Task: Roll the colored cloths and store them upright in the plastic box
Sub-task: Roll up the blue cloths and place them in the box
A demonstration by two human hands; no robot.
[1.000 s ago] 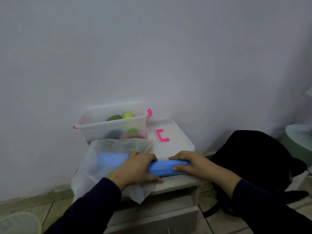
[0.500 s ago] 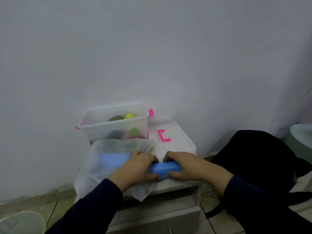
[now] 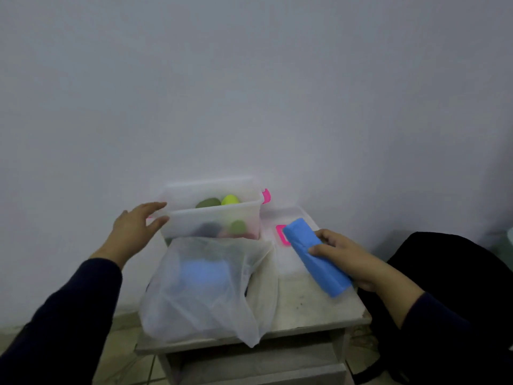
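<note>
The right hand [image 3: 349, 259] holds a rolled blue cloth [image 3: 315, 259], its fingers [image 3: 319, 249] and thumb curled round the middle of the roll, which slants with one end up past the fingertips and the other down past the heel of the hand, above the small grey desk [image 3: 311, 304]. The left hand [image 3: 133, 229] reaches for the near left corner of the clear rectangular plastic box with pink latches [image 3: 213, 218]; its fingers are straight and spread, the tips at the rim, though whether they touch it I cannot tell. Inside the box, beyond those fingertips, stand an olive roll [image 3: 208, 202] and a yellow-green roll [image 3: 230, 199], with darker and reddish shapes blurred behind the wall. Just to the right of the box, under the upper end of the blue roll, lies the box's white lid [image 3: 288, 218]. Between the two hands sits a thin white plastic bag [image 3: 205, 295] with a folded blue cloth showing through it.

Rolling looks done for this cloth; the step in hand is storing it. The next move likely calls for steadying the box with the left hand, turning the roll on end, and lowering it into a free gap beside the other rolls without loosening the roll.
</note>
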